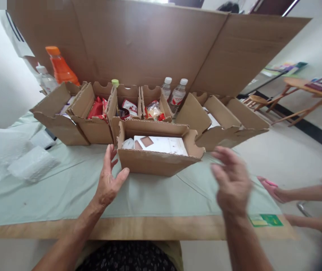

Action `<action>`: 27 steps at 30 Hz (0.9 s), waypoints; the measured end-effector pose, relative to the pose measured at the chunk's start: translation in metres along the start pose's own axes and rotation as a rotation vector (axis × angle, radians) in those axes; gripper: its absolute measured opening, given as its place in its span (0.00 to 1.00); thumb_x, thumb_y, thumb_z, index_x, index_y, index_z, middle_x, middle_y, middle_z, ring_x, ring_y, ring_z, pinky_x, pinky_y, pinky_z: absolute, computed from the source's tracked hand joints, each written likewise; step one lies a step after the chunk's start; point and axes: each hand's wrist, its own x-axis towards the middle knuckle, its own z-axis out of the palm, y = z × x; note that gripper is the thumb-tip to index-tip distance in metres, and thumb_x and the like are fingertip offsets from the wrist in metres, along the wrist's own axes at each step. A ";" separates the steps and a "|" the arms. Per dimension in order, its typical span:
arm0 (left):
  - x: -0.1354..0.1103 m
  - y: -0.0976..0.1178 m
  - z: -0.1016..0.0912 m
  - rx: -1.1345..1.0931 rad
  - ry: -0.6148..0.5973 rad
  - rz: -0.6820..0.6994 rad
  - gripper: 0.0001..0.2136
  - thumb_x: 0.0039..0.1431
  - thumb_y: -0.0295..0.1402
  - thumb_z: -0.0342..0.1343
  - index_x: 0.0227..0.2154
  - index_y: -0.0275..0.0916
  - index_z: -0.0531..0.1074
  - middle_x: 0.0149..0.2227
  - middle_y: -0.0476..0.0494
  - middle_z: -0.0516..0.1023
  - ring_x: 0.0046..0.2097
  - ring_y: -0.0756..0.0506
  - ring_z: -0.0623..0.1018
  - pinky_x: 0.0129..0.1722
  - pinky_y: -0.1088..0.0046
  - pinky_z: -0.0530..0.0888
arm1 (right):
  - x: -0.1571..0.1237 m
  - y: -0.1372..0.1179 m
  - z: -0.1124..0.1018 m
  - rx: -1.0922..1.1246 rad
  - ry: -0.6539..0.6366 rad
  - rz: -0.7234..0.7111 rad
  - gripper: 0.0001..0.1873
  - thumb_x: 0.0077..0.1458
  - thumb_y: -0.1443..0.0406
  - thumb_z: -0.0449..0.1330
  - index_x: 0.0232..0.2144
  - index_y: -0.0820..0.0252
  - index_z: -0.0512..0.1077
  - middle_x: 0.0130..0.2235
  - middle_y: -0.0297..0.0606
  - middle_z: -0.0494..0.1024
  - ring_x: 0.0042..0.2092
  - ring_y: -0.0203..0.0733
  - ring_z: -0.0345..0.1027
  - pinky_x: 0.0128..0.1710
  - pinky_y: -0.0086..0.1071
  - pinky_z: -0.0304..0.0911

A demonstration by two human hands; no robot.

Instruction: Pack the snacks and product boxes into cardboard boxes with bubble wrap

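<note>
An open cardboard box [155,162] sits in front of me on the pale green cloth, holding a white packet with a brown square [161,144]. My left hand [109,180] is open, fingers spread, just left of the box's near corner and close to touching it. My right hand [231,178] hovers open to the right of the box, blurred by motion, holding nothing.
Several open boxes [93,113] with red snack packets stand in a row behind, backed by a big cardboard sheet [149,41]. Bottles stand behind the boxes, an orange bottle [60,67] at left. Bubble wrap [31,163] lies left. Another person's hand [276,192] reaches in at right.
</note>
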 end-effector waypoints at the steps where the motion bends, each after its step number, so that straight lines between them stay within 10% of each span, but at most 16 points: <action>1: 0.002 0.003 0.005 -0.033 -0.049 -0.002 0.38 0.67 0.45 0.57 0.74 0.46 0.47 0.74 0.32 0.55 0.72 0.33 0.63 0.67 0.48 0.67 | -0.012 0.017 0.005 0.017 -0.114 0.076 0.30 0.57 0.52 0.67 0.60 0.48 0.71 0.60 0.45 0.77 0.55 0.52 0.76 0.50 0.50 0.73; 6: -0.031 0.020 0.012 -0.013 -0.115 -0.011 0.34 0.67 0.45 0.57 0.72 0.45 0.53 0.70 0.32 0.64 0.70 0.34 0.66 0.68 0.48 0.66 | -0.071 0.028 0.026 0.059 -0.349 0.179 0.32 0.60 0.47 0.62 0.61 0.52 0.68 0.58 0.48 0.77 0.54 0.55 0.74 0.55 0.55 0.71; 11: -0.094 0.028 -0.042 0.100 0.056 -0.041 0.31 0.64 0.41 0.60 0.68 0.49 0.60 0.65 0.37 0.71 0.69 0.33 0.68 0.69 0.49 0.67 | -0.110 -0.031 0.026 0.110 -0.501 0.152 0.40 0.62 0.51 0.62 0.72 0.47 0.56 0.67 0.47 0.68 0.67 0.59 0.63 0.64 0.59 0.63; 15: -0.067 0.047 -0.056 0.083 0.215 0.023 0.29 0.66 0.40 0.58 0.68 0.49 0.60 0.65 0.39 0.70 0.67 0.35 0.70 0.69 0.52 0.67 | -0.079 -0.053 0.047 0.181 -0.591 0.070 0.43 0.59 0.52 0.65 0.71 0.50 0.56 0.68 0.47 0.67 0.66 0.58 0.63 0.67 0.59 0.60; 22: -0.069 0.057 -0.008 0.107 -0.094 0.049 0.39 0.65 0.45 0.59 0.73 0.43 0.50 0.71 0.32 0.61 0.72 0.34 0.62 0.71 0.50 0.62 | -0.096 -0.033 0.008 0.019 -0.186 0.166 0.32 0.62 0.54 0.64 0.65 0.49 0.64 0.63 0.48 0.71 0.64 0.59 0.65 0.65 0.59 0.59; 27: -0.072 0.049 -0.028 0.069 0.079 0.038 0.34 0.64 0.43 0.61 0.69 0.43 0.57 0.67 0.33 0.67 0.68 0.35 0.69 0.70 0.51 0.64 | -0.111 -0.036 0.023 0.045 -0.396 0.190 0.30 0.59 0.51 0.65 0.60 0.52 0.67 0.57 0.47 0.76 0.57 0.57 0.71 0.57 0.53 0.69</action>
